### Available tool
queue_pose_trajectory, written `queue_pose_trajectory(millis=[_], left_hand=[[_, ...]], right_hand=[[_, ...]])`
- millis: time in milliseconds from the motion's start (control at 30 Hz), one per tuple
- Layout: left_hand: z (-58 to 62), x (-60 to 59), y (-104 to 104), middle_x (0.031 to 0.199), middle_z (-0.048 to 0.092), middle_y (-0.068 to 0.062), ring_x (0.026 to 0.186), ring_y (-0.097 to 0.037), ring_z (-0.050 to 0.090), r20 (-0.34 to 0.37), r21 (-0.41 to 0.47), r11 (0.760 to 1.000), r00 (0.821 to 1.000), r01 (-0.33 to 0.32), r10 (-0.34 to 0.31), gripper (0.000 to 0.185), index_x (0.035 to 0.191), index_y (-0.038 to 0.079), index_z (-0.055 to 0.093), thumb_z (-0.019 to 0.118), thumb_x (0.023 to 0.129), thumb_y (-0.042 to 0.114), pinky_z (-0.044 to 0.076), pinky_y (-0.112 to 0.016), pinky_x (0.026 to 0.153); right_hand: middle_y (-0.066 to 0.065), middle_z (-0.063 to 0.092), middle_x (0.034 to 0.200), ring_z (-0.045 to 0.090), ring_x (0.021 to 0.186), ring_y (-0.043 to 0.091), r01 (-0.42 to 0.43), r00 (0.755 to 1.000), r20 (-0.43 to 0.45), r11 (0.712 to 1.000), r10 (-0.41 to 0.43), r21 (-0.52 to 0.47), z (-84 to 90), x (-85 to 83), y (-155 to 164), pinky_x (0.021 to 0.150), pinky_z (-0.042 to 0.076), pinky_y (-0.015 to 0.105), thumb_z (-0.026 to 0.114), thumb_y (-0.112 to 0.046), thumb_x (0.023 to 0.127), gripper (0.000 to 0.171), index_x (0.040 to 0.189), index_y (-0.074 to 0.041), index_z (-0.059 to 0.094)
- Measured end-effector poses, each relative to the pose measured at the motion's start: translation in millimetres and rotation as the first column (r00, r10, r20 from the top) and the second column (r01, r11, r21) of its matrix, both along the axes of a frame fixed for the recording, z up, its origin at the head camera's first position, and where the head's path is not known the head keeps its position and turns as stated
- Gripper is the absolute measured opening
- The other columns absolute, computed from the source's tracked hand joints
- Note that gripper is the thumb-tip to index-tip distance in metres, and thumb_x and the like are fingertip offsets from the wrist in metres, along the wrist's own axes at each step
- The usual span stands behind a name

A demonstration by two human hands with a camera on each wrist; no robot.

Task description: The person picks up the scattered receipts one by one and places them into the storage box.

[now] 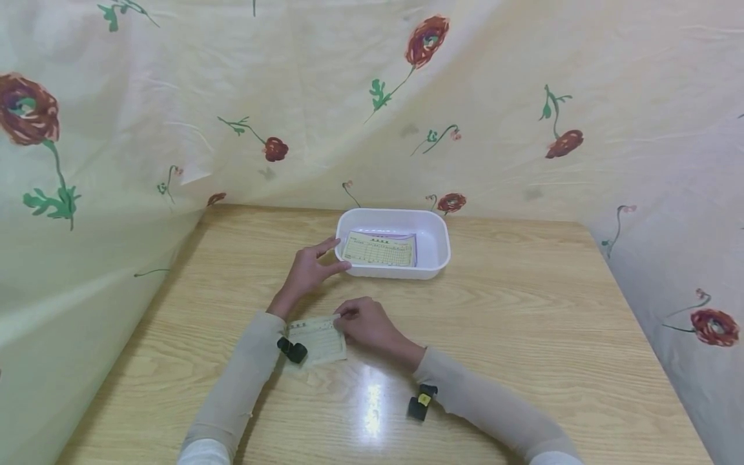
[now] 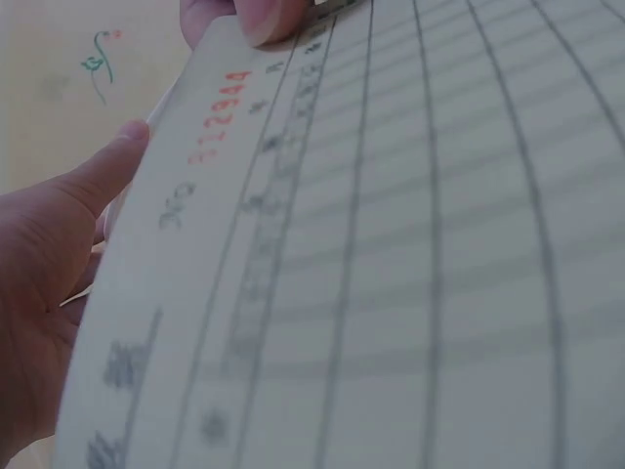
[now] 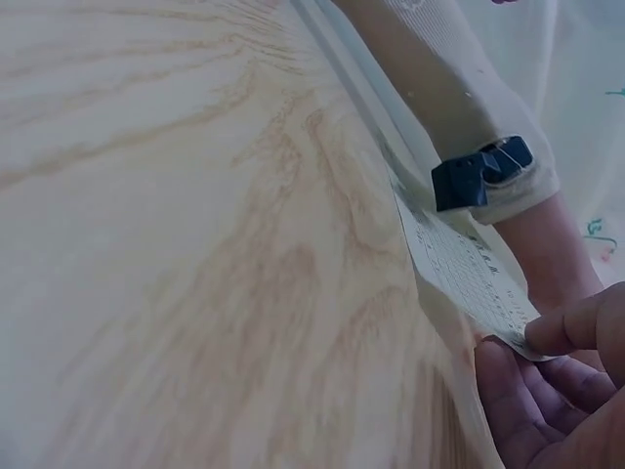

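A floral cloth (image 1: 372, 97) hangs behind and to both sides of a pale wooden surface (image 1: 523, 336).

From the head camera, a white tray (image 1: 433, 255) stands at the far middle of the surface with a ruled slip in the tray (image 1: 380, 250) lying flat inside it. The left hand (image 1: 308, 271) rests against the tray's near left corner, fingers fairly straight and thumb apart, curled round nothing. The right hand (image 1: 366, 323) lies nearer the body and pinches the right edge of a loose ruled slip (image 1: 316, 339), which lies on the surface under the left forearm, close to the black wrist camera (image 1: 292, 350). The tray stands just beyond both hands.

The left wrist camera is filled by the loose ruled slip (image 2: 391, 274), its edge lifted, with a red serial number near the top; fingertips (image 2: 269, 18) of the right hand clamp its far edge, and the left hand (image 2: 49, 293) shows relaxed beside it.

From the right wrist camera, thumb and forefinger of the right hand (image 3: 557, 381) nip the slip's corner (image 3: 469, 278), barely raised off the wood. To lift it well, I judge the pinch should stay at the edge and the sheet be drawn clear of the left forearm without creasing, while the left hand keeps the tray steady.
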State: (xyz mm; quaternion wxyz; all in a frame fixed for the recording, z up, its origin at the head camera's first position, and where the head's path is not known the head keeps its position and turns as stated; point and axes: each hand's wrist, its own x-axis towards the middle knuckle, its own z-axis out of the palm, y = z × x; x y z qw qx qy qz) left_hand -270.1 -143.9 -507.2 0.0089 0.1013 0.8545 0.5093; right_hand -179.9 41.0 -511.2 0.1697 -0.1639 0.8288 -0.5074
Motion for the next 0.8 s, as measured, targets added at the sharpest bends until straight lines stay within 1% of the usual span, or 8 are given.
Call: queue_pose_trajectory(millis=[200, 500, 733, 800], left_hand=[[0.4, 0.1, 0, 0.158, 0.044, -0.006, 0.147, -0.03, 0.04, 0.009, -0.002, 1.0, 1.0, -0.003, 0.003, 0.079, 0.147, 0.014, 0.055, 0.083, 0.082, 0.049, 0.035, -0.047, 0.12], [1.5, -0.1, 2, 0.157, 0.045, -0.005, 0.147, -0.03, 0.041, -0.004, -0.01, 1.0, 1.0, -0.005, 0.005, 0.077, 0.146, 0.014, 0.056, 0.084, 0.082, 0.046, 0.036, -0.048, 0.12], [3.0, -0.4, 3, 0.157, 0.045, -0.006, 0.146, -0.03, 0.041, -0.004, -0.004, 1.0, 1.0, -0.003, 0.003, 0.076, 0.146, 0.013, 0.056, 0.083, 0.083, 0.046, 0.037, -0.048, 0.12], [3.7, 0.0, 4, 0.157, 0.045, -0.005, 0.147, -0.03, 0.041, 0.003, -0.001, 1.0, 1.0, -0.004, 0.004, 0.076, 0.146, 0.014, 0.056, 0.083, 0.083, 0.046, 0.036, -0.048, 0.12]], right_hand=[[0.011, 0.077, 0.094, 0.073, 0.07, 0.015, 0.028, 0.999, 0.035, 0.999, -0.027, -0.028, 2.0, -2.7, 12, 0.061, 0.062, 0.029, 0.07, -0.007, 0.093, 0.019, 0.11, 0.001, 0.074], [0.009, 0.076, 0.097, 0.073, 0.077, 0.015, 0.09, 0.995, 0.044, 0.995, -0.091, 0.032, 10.8, -8.2, 34, 0.065, 0.062, 0.029, 0.072, -0.01, 0.092, 0.019, 0.11, -0.003, 0.074], [0.005, 0.075, 0.098, 0.071, 0.086, 0.015, 0.159, 0.987, -0.008, 0.984, -0.159, 0.084, 16.8, -14.5, 53, 0.07, 0.061, 0.028, 0.074, -0.013, 0.092, 0.017, 0.108, -0.008, 0.075], [0.004, 0.075, 0.097, 0.071, 0.086, 0.016, 0.183, 0.983, -0.007, 0.979, -0.184, 0.087, 18.4, -15.9, 60, 0.072, 0.061, 0.029, 0.074, -0.012, 0.091, 0.017, 0.107, -0.008, 0.076]])
